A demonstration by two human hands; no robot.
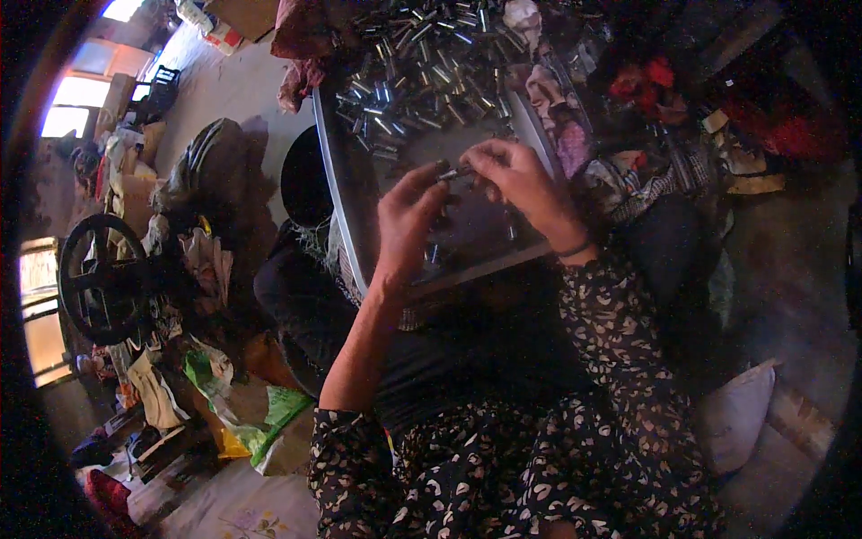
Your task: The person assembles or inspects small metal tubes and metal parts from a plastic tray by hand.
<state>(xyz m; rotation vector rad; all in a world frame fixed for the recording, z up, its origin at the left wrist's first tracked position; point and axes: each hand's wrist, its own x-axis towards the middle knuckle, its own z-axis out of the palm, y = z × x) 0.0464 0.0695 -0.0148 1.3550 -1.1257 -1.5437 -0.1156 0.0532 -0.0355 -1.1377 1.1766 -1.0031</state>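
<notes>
In head view, holding metal piece (452, 174) pinched with fingers of left hand (406, 208) and right hand (525, 184), probably for steadiness, above tray (334, 199), between near edge and heaped other pieces (431, 72), likely for working room.

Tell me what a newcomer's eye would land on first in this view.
Probably the heap of shiny metal cylinders at the far end of the pale-rimmed tray. Next, the left hand and right hand, holding a small metal piece between them over the tray. Off to the left, a black steering-wheel-shaped object stands out.
</notes>
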